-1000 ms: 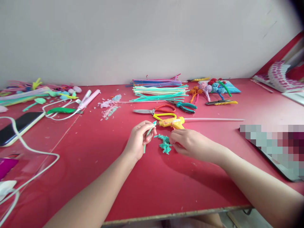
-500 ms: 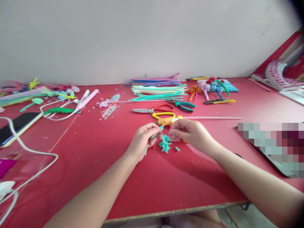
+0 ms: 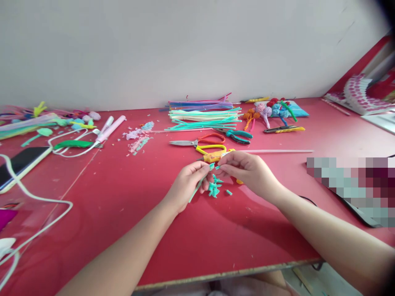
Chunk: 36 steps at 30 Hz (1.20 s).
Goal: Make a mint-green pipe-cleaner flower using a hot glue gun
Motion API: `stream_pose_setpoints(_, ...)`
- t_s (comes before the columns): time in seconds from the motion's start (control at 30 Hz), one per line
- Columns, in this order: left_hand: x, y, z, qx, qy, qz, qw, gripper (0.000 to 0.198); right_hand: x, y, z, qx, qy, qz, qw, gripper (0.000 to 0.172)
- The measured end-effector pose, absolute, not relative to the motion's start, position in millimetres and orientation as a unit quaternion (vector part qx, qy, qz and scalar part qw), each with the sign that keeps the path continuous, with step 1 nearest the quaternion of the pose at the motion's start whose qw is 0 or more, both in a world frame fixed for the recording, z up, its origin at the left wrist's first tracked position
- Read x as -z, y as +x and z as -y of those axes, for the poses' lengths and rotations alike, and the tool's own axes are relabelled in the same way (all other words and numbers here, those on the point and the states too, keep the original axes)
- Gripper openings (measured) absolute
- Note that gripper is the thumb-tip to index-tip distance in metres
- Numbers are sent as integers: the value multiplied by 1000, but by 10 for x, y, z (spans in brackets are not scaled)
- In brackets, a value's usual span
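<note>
My left hand (image 3: pixel 188 184) is closed on a thin pale-green stem (image 3: pixel 196 190) that slants down from its fingers. My right hand (image 3: pixel 247 170) pinches a small teal pipe-cleaner piece (image 3: pixel 217 167) right beside the stem's upper tip. Both hands hover just above the red table (image 3: pixel 191 242). A little heap of short teal pieces (image 3: pixel 213 188) lies under the fingers, with one stray bit (image 3: pixel 228 192) to its right. A yellow glue gun (image 3: pixel 213 156) lies just behind the hands.
Scissors (image 3: pixel 197 142), teal pliers (image 3: pixel 236 137) and a bundle of coloured pipe cleaners (image 3: pixel 202 115) lie behind. Finished pipe-cleaner flowers (image 3: pixel 271 111) sit at the back right. A phone (image 3: pixel 18 162) and white cable (image 3: pixel 37 201) are at the left. A long clear stick (image 3: pixel 277 151) extends right.
My right hand rose from the heap of teal pieces with one piece and came to the stem's tip. My left hand lifted the stem slightly towards it.
</note>
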<state>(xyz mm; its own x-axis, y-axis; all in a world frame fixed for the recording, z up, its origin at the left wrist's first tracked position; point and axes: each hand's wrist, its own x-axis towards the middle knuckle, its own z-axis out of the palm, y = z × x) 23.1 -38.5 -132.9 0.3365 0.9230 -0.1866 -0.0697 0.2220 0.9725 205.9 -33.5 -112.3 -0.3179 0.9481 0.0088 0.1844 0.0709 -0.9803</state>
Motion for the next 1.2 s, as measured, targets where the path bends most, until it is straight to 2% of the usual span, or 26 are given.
stream_pose_setpoints(0.2, 1320, 247, 414, -346, 543, -448, 620, 28, 1093, 2048, 351, -524, -455, 626, 356, 13)
stream_pose_setpoints(0.73, 1265, 288, 468, -357, 487, -402, 689, 27, 1179, 1981, 414, -489, -435, 611, 444, 8)
stream_pose_setpoints(0.97, 1255, 287, 475, -355, 478, -405, 694, 25, 1216, 2006, 402, -472, -438, 632, 431, 10)
stream_pose_setpoints(1.2, 1232, 274, 474, -356, 471, -400, 701, 19, 1223, 2002, 417, -371, -466, 681, 426, 11)
